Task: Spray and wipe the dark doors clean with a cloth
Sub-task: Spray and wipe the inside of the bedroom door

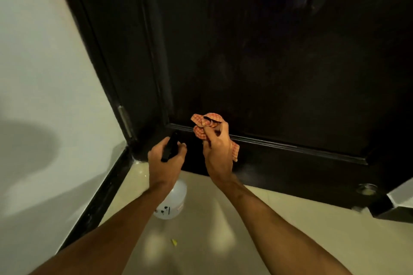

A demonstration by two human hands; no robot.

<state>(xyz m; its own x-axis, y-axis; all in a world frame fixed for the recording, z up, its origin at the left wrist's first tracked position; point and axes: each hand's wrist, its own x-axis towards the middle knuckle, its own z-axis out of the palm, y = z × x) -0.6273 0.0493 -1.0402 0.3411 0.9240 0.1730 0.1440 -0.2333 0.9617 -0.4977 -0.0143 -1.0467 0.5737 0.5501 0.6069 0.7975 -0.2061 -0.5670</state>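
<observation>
A dark door (pixel 279 56) fills the upper right of the head view, with a raised moulding across its lower part. My left hand (pixel 166 158) grips the black trigger head of a spray bottle (pixel 173 202), whose white body hangs below my wrist. The nozzle points toward the door's lower left corner. My right hand (pixel 218 147) holds a bunched orange checked cloth (pixel 206 121) close to the moulding. Whether the cloth touches the door I cannot tell.
A white wall (pixel 44 73) with a dark skirting board runs along the left. A dark door frame (pixel 116 62) carries a metal hinge (pixel 125 120). Beige floor tiles (pixel 279 230) lie below. A round metal door stop (pixel 366 188) sits at the lower right.
</observation>
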